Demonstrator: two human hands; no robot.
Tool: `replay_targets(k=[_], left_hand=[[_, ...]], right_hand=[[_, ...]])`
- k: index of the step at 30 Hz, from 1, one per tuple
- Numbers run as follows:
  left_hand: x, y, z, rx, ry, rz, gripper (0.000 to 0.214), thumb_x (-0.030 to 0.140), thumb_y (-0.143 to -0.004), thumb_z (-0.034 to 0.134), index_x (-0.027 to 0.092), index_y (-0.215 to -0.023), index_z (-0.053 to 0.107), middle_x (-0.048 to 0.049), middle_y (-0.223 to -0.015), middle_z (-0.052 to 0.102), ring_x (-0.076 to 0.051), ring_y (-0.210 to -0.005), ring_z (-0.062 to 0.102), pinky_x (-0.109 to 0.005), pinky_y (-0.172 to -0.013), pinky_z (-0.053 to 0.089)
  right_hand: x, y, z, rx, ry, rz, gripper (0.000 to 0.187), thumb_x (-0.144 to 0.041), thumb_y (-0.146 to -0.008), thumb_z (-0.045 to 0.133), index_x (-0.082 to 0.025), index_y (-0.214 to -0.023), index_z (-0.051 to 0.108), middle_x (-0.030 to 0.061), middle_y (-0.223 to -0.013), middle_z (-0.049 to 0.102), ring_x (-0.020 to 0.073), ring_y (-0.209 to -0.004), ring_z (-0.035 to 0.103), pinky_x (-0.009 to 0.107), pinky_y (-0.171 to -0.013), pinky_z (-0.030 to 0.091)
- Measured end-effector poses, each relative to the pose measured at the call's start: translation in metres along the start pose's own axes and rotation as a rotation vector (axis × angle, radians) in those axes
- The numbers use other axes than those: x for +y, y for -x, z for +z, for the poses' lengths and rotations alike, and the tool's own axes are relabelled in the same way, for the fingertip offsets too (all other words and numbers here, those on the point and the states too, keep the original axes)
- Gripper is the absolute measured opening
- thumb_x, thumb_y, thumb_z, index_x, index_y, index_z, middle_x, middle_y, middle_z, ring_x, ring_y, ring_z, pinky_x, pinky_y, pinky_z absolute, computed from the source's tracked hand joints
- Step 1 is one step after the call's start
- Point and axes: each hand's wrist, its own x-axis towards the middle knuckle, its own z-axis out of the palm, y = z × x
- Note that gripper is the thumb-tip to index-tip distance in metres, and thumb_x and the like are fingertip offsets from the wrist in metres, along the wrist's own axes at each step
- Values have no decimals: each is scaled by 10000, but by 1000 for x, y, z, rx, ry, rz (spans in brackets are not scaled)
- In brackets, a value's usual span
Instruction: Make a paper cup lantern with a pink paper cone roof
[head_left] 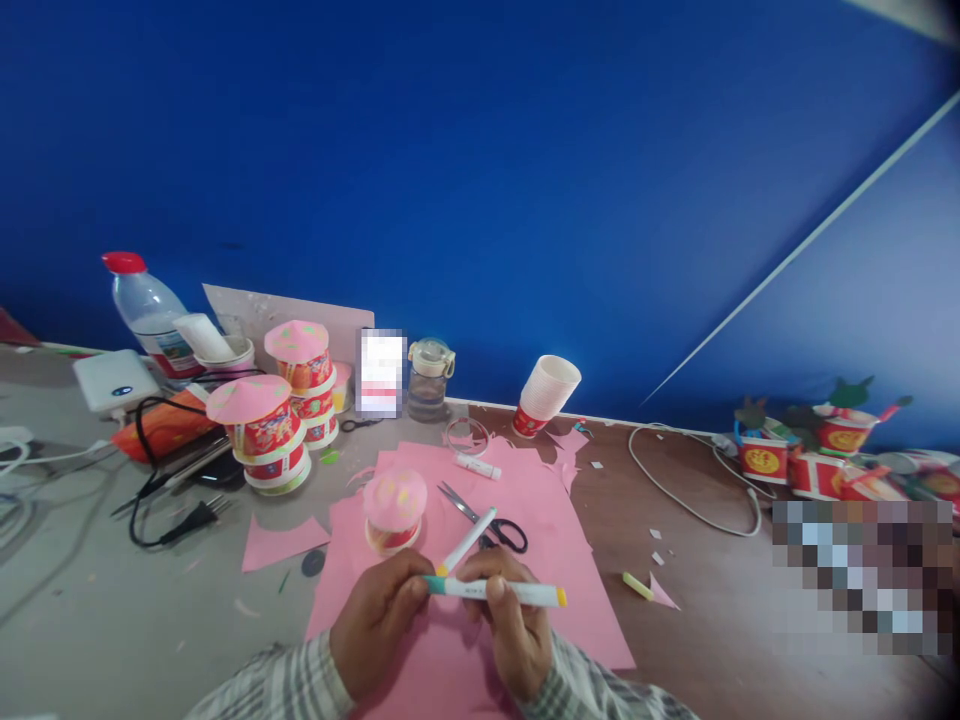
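Observation:
Both hands grip one white marker pen (pixel 525 594) with a yellow end at right and a teal end at left. The fingers of my left hand (pixel 382 610) pinch the teal end. My right hand (pixel 514 630) is closed round the barrel, thumb on top. Just beyond, a second white marker (pixel 472 537) with a yellow tip lies beside black-handled scissors (pixel 508 535). A paper cup with a pink, yellow-spotted cone top (pixel 394 500) stands ahead of my left hand. Pink paper sheets (pixel 585 610) lie under all of these.
Decorated paper-cup stacks (pixel 274 465), a black plug (pixel 196 520), a power bank (pixel 116 380) and a bottle (pixel 150 310) stand left. A glass jar (pixel 430 380), tape roll (pixel 466 437) and stacked cups (pixel 546 395) are behind. More decorated cups (pixel 817 475) and a white cable (pixel 705 520) lie right.

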Motion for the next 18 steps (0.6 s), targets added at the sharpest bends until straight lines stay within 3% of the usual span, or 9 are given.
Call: replay_targets(k=[5,10,12,14,15,18], left_hand=[[-1,0,1,-14,-64,46,304,455,-717,417,221,-603,575,57,-448,504,-113,-365,441,-228,-364,378],[-6,2,-2,70,-53,163,365,451,-741,361,220,-999,473,80,-454,475,-127,-356,441,-244,-366,393],[-7,2,-3,120,-164,195,285,399,-744,393,239,-957,493,74,-464,499,-133,-374,468,-246,-382,406],[-6,1,-4,108,-363,236,128,323,-716,481,261,-802,552,51,-518,557,-140,-437,513,-247,-420,423],[-5,0,-4,77,-457,265,69,287,-702,514,266,-746,563,39,-559,579,-147,-483,533,-250,-449,435],[-1,-2,-2,-71,-647,390,97,251,-700,530,277,-783,573,13,-671,601,-167,-601,555,-274,-535,463]], right_hand=[[3,2,3,-5,-52,59,412,-497,-877,413,-197,-769,674,-27,-460,548,127,-351,488,210,-334,376],[10,-7,-4,45,-95,106,386,-493,-869,418,-188,-794,641,-36,-472,535,113,-346,437,202,-310,361],[13,-18,-10,76,28,71,308,-429,-879,412,-190,-896,605,-19,-572,576,118,-381,472,213,-334,402],[17,-31,-17,104,307,-48,227,-326,-868,432,-184,-975,572,11,-690,610,142,-488,552,248,-440,477],[20,-37,-19,101,453,-116,212,-282,-861,419,-181,-980,563,21,-725,615,156,-547,582,267,-502,502],[31,-49,-24,36,584,-165,234,-231,-789,489,-184,-999,580,51,-822,644,219,-734,614,344,-667,509]])
